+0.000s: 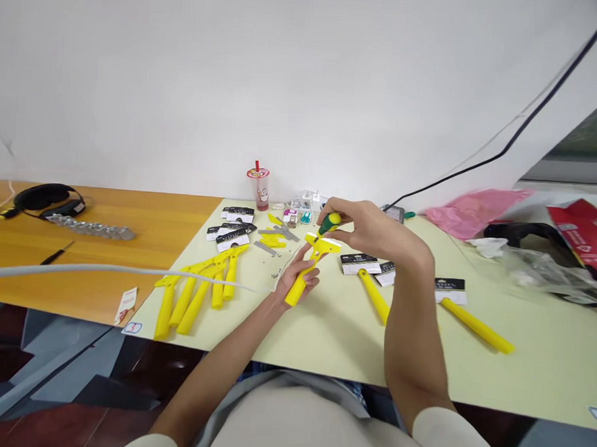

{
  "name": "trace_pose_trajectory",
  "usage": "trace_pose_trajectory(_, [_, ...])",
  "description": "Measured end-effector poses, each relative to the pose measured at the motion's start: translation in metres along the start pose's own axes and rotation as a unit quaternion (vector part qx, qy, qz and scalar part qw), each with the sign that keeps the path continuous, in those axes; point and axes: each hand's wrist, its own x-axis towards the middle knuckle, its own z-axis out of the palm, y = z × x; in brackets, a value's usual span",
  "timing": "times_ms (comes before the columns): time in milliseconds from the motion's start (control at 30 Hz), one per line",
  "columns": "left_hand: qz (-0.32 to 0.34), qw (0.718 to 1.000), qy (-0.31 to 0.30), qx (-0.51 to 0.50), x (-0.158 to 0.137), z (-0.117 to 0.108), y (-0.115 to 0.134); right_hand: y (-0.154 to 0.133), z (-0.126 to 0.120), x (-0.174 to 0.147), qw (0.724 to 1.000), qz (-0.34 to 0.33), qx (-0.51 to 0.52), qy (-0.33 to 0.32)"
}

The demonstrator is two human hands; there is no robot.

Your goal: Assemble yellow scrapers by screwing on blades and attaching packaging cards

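My left hand (pixel 292 274) is wrapped round the handle of a yellow scraper (pixel 303 280), its wide head tilted up above the table. From above, my right hand (pixel 356 221) grips a screwdriver (pixel 330 224) with a green and yellow handle. The screwdriver points down at the scraper's head; whether its tip sits in a screw is too small to tell. Just beyond my left hand lie flat grey blades (pixel 266 248), small yellow pieces (pixel 272 239) and several tiny screws (pixel 276 274).
Several yellow scrapers (pixel 194 305) lie in a row at the left. More yellow handles (pixel 478 326) with black-and-white cards (pixel 359 264) lie at the right. A cup with a straw (pixel 259 189) stands by the wall. Plastic bags (pixel 536 269) cover the far right. A pale cable (pixel 100 268) crosses the left.
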Motion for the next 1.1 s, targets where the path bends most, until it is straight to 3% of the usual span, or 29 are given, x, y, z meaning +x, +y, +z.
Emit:
trace_pose_trajectory(233, [0.039, 0.999, -0.019, -0.012, -0.001, -0.003, 0.007, -0.007, 0.011, 0.001, 0.999, -0.015, -0.025, 0.02])
trace_pose_trajectory(533, [0.043, 0.999, 0.0, -0.028, 0.007, -0.011, 0.01, 0.011, 0.024, 0.018, 0.999, -0.016, -0.028, 0.022])
trace_pose_trajectory(867, [0.047, 0.999, 0.01, -0.021, 0.009, -0.011, 0.018, 0.004, 0.032, 0.027, 0.997, -0.003, -0.067, 0.048])
trace_pose_trajectory(1100, [0.067, 0.997, 0.001, -0.027, 0.008, -0.011, 0.021, -0.002, 0.038, 0.028, 0.993, -0.044, -0.09, 0.067])
